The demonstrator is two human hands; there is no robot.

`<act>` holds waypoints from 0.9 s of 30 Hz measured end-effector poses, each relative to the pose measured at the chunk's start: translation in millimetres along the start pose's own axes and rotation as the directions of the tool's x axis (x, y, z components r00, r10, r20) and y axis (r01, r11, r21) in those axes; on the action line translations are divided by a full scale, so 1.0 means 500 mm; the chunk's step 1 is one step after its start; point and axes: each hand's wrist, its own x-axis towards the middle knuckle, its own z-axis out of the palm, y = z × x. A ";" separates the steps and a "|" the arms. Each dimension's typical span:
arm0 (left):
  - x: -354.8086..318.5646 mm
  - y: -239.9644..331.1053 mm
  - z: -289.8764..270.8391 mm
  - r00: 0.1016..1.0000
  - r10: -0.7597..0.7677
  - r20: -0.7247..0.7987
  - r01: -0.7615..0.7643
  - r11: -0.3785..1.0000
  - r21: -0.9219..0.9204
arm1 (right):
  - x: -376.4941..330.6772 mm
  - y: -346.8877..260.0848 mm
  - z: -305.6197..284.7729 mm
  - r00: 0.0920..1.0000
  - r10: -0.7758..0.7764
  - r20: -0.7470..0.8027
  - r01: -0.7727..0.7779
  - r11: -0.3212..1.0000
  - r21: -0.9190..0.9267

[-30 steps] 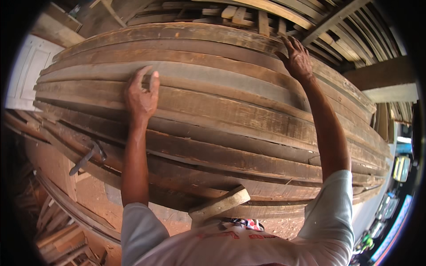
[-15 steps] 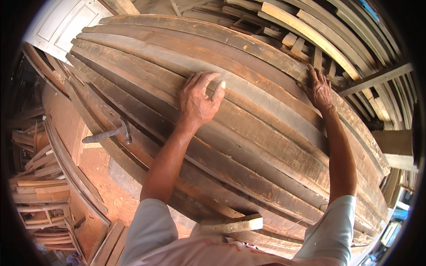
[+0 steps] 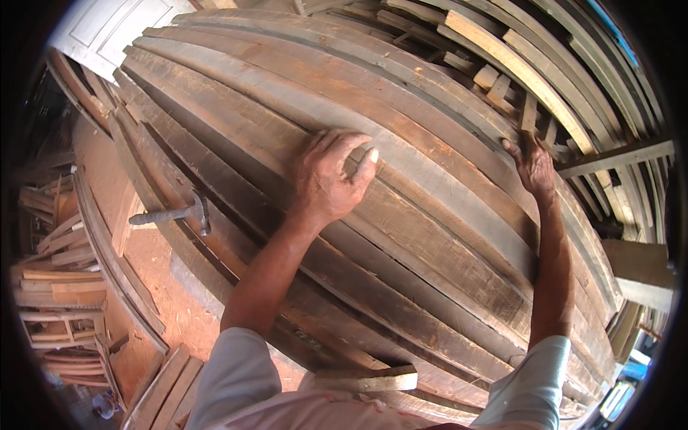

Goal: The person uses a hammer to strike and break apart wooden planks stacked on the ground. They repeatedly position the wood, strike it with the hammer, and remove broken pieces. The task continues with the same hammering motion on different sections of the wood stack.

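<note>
Long, weathered wooden planks [image 3: 444,215] lie side by side under my arms. My left hand [image 3: 331,175] rests on the middle planks, its fingers bent and its thumb held apart, with a gap between them. At the far right, my right hand [image 3: 536,172] grips the outermost plank [image 3: 459,89]. Its fingers curl over the far edge, their tips partly hidden, while the thumb lies on the near side. A hammer [image 3: 172,215] with a dark, wrapped-looking handle rests on the left planks, away from both hands.
A short wood block [image 3: 383,378] lies close to my body. Stacked lumber [image 3: 516,50] fills the far right, with a crossing beam [image 3: 616,158]. Scrap wood [image 3: 64,287] is piled at the left beside the reddish floor [image 3: 172,279]. A white panelled door [image 3: 107,32] stands far left.
My right hand has gone from fingers spread flat on the outer plank to curling them over its far edge. My left hand keeps its bent shape. The view has shifted slightly.
</note>
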 end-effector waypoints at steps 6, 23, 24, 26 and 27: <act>-0.008 -0.005 -0.009 1.000 0.014 -0.025 -0.014 1.000 -0.007 | -0.006 0.000 0.019 0.999 -0.042 -0.027 0.039 0.995 -0.091; -0.004 -0.019 0.009 0.996 0.064 -0.059 -0.061 0.997 0.050 | 0.001 -0.016 0.023 0.976 0.069 -0.205 -0.092 0.990 -0.107; -0.002 -0.012 0.009 0.999 0.041 -0.035 -0.040 0.999 0.028 | -0.018 -0.016 0.003 0.967 0.036 -0.250 -0.064 0.993 -0.103; -0.012 -0.014 0.008 0.999 0.021 -0.026 -0.019 0.997 0.072 | -0.095 -0.072 -0.073 0.971 0.034 -0.236 -0.026 0.999 0.036; -0.016 -0.012 0.007 0.999 -0.023 -0.030 0.025 0.995 0.092 | -0.145 -0.117 -0.133 0.978 0.064 -0.198 -0.031 0.986 0.166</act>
